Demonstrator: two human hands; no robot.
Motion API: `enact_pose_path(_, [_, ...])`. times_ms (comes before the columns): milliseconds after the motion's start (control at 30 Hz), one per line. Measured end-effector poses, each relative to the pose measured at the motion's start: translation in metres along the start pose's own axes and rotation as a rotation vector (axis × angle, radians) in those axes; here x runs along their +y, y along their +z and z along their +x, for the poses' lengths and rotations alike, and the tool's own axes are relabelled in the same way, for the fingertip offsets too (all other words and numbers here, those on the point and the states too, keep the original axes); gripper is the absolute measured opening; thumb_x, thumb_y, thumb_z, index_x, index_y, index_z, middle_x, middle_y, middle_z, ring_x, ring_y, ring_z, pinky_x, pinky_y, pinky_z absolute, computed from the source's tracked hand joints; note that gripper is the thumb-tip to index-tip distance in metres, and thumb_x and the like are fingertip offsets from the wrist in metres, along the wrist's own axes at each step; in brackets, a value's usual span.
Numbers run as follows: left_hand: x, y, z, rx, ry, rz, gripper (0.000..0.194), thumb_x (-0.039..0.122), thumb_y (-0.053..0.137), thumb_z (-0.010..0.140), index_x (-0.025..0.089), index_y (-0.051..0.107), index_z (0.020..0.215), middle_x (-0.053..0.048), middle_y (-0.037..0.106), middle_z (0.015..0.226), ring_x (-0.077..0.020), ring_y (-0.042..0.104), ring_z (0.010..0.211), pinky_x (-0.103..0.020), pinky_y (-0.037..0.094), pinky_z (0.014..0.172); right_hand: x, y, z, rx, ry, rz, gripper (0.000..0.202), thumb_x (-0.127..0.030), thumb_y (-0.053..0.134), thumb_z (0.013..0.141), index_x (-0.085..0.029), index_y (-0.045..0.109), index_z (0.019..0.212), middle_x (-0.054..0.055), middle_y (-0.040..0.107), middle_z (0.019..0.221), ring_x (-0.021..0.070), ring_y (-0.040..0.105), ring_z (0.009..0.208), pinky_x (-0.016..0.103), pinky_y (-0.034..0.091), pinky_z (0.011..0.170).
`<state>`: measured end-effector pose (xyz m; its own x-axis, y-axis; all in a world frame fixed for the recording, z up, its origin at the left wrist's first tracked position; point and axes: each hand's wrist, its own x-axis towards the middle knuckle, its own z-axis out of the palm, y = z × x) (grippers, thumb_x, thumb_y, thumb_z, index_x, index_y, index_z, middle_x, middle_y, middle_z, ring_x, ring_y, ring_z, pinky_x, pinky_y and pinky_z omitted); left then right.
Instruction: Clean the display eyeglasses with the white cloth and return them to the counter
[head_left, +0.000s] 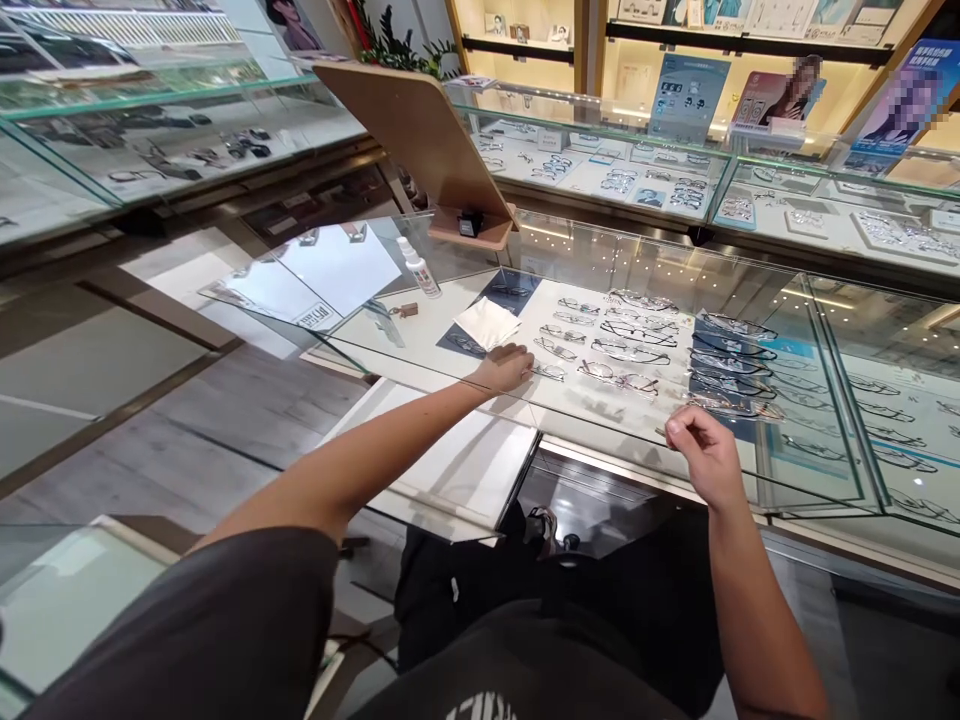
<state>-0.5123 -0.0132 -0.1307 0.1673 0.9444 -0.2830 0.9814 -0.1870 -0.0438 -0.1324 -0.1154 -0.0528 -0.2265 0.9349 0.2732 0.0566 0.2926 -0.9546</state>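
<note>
My left hand [507, 370] lies on the glass counter top [517, 412], palm down with its fingers stretched forward. Just beyond its fingertips is a folded white cloth [487, 323]; whether they touch it I cannot tell. Thumb and fingers of my right hand [705, 455] are pinched together above the counter's near edge. A small dark tip shows at the pinch, too small to name. Several pairs of eyeglasses [630, 350] are laid out in rows between and beyond my hands, seemingly beneath the glass. More eyeglasses [731, 358] rest on a dark strip beyond my right hand.
A white spray bottle [420, 268] stands past the cloth, near a small brown object [405, 310]. Behind them a tilted wooden-backed board [427, 140] rises from its stand. Glass display cases [600, 170] line the back. A white drawer or shelf [442, 455] juts out below the counter.
</note>
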Motion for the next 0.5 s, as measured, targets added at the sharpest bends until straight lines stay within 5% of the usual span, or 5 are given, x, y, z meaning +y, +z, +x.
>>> enact_pose_path(233, [-0.004,0.015,0.057,0.135,0.272,0.097,0.029,0.021,0.064,0.084,0.022,0.074,0.111,-0.009,0.05,0.163,-0.036,0.033,0.153,-0.047,0.033,0.115,0.0,0.006,0.0,-0.055,0.053,-0.056,0.051,-0.06,0.071,0.093,-0.021,0.057,0.063,0.0,0.056,0.06,0.013,0.05,0.058,0.029,0.04,0.058])
enact_pose_path(500, [0.0,0.028,0.095,0.116,0.363,0.104,0.009,0.018,0.066,0.081,0.017,0.074,0.085,-0.013,0.073,0.132,-0.0328,0.054,0.128,-0.042,0.04,0.099,-0.003,0.006,-0.001,-0.042,0.164,-0.038,0.054,-0.067,0.072,0.089,-0.021,0.058,0.063,0.0,0.058,0.059,0.0125,0.051,0.056,0.028,0.04,0.056])
